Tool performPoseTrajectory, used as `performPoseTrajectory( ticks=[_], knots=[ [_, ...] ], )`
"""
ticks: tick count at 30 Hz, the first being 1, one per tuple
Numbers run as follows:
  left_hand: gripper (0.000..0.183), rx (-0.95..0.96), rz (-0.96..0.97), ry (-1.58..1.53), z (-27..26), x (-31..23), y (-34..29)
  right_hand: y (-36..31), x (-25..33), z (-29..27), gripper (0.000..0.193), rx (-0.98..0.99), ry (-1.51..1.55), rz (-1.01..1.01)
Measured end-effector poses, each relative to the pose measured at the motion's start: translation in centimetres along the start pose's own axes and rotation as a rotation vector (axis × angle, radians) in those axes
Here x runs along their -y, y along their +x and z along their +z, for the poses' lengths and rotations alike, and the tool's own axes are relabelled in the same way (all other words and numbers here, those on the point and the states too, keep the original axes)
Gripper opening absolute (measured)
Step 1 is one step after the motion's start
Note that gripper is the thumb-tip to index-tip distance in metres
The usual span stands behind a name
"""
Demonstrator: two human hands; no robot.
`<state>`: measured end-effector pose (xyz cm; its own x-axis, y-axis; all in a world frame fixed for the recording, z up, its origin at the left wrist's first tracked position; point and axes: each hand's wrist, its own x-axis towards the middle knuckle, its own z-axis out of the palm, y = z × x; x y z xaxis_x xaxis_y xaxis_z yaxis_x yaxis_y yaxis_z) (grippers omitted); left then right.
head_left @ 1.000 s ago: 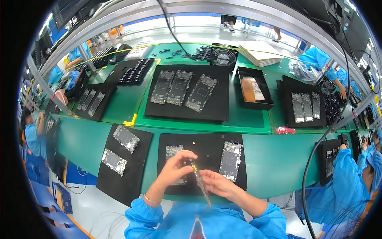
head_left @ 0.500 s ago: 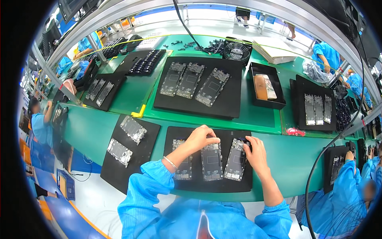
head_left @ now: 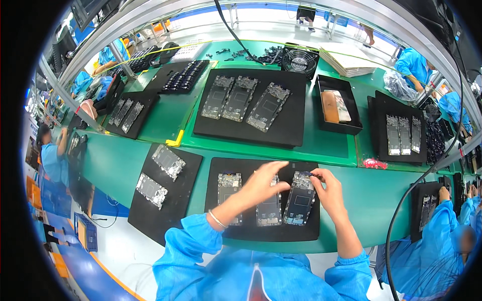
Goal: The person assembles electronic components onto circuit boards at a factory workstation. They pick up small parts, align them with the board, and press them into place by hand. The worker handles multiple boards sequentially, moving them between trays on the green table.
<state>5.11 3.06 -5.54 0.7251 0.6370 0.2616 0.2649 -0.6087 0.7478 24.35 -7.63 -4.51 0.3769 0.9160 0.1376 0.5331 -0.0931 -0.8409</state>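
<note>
Three flat dark phone chassis with circuit boards lie in a row on a black foam mat (head_left: 251, 233) in front of me. My left hand (head_left: 263, 186) hovers over the middle chassis (head_left: 268, 210), thumb and fingers apart, nothing in them; it hides part of that chassis and the forearm partly covers the left chassis (head_left: 228, 185). At the top right corner of the right chassis (head_left: 299, 200), my right hand (head_left: 330, 193) pinches a small dark part (head_left: 316, 176), too small to name more exactly.
Two more chassis (head_left: 169, 161) lie on a tilted black mat (head_left: 170, 205) at left. Behind, a stack of black mats (head_left: 281, 133) bears three chassis. An open black box (head_left: 341, 128), a fan (head_left: 299, 60) and a hanging black cable (head_left: 396, 226) are further right. Co-workers sit on both sides.
My left hand has shifted slightly right and down, its thumb and fingers spreading apart. My right hand has closed into a pinch at the right chassis's top corner.
</note>
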Motion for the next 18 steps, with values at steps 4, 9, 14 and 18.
performPoseTrajectory(
  ticks=[4, 9, 14, 18],
  knots=[
    [0.047, 0.006, -0.089, -0.560, 2.1, -3.5, -0.2, -1.7, 3.9, -0.9, 0.021, 0.026, 0.201, -0.110],
    [0.030, -0.124, -0.090, -0.389, 1.6, -5.5, -1.9, -3.6, 2.4, -1.3, 0.026, 0.046, 0.612, 0.114],
    [0.031, -0.146, -0.080, -0.324, 1.3, -6.3, -2.9, -5.0, 2.9, -1.1, 0.017, 0.035, 0.539, 0.130],
    [0.030, -0.185, -0.052, -0.267, 1.4, -7.2, -3.8, -5.9, 4.1, -0.9, 0.015, -0.053, 0.359, -0.034]
  ],
)
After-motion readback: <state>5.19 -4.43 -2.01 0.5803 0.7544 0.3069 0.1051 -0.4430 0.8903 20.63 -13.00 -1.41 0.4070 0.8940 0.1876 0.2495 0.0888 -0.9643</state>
